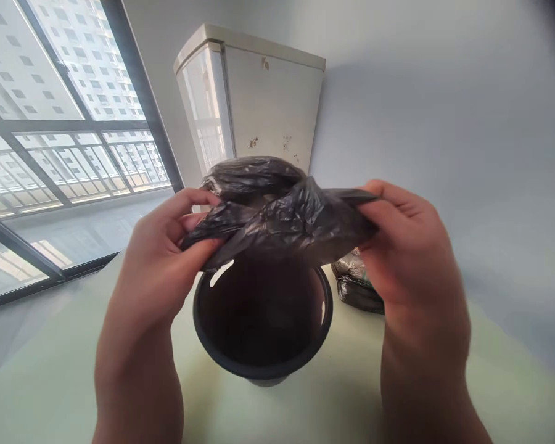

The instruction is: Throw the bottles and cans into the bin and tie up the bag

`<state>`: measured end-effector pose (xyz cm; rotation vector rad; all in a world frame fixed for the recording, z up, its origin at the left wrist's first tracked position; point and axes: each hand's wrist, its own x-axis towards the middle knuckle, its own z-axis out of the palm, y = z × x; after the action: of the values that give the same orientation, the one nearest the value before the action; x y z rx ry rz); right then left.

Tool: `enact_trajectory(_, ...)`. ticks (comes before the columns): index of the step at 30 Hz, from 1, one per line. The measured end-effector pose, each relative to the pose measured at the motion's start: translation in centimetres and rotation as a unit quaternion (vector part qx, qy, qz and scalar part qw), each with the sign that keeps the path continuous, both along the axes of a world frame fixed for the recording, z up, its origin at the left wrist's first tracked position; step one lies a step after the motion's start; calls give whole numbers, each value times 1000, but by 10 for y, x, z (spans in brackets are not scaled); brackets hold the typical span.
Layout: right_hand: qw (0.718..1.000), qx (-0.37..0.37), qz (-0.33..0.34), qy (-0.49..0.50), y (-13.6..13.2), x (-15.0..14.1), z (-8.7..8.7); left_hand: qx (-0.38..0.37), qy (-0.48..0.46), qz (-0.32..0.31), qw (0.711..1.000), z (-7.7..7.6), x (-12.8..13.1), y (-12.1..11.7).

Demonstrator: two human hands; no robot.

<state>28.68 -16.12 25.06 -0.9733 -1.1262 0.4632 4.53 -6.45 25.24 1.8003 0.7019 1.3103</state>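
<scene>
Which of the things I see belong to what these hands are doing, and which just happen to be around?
Part of the job:
- bag, held between left hand and right hand
- bin, below the bag

Just around, it seems:
- bundle, partly hidden by the right hand
- fridge, behind
- window

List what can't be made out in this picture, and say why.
All in the head view:
Far rim of the bin: hidden behind the dark plastic bag.
Bin's inner bottom: too dark to read.
Base of the refrigerator: blocked by the bag.
Right end of the dark bundle: covered by the right hand and wrist.
Both forearms: cut off by the bottom edge.
</scene>
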Motion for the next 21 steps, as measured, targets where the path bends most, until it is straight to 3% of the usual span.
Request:
enact_trajectory(4,990,9,97,106,-1,19,4,10,5,122,992,-3,-2,10)
enact_trajectory(7,975,-9,145,165,-5,31,5,27,-1,166,986,-2,-3,14)
enact_trajectory(9,970,-8,161,182,-12,36,6,32,-49,140,988,2,-5,13)
enact_trajectory(12,975,8,170,142,-25,34,9,-15,-118,9,993,11,-13,10)
enact_trajectory(14,992,9,98,85,-33,26,13,-70,-160,-77,982,15,-20,8)
enact_trajectory(16,998,12,-61,18,-35,15,17,-90,-207,-143,964,16,-26,6)
enact_trajectory(18,975,11,-219,-33,-34,7,19,-59,-215,-183,957,13,-29,3)
enact_trajectory(19,965,9,-257,-40,-34,5,19,-40,-210,-188,959,11,-30,1)
enact_trajectory(21,977,-12,-210,-20,-34,5,17,-30,-205,-156,966,7,-30,-2)
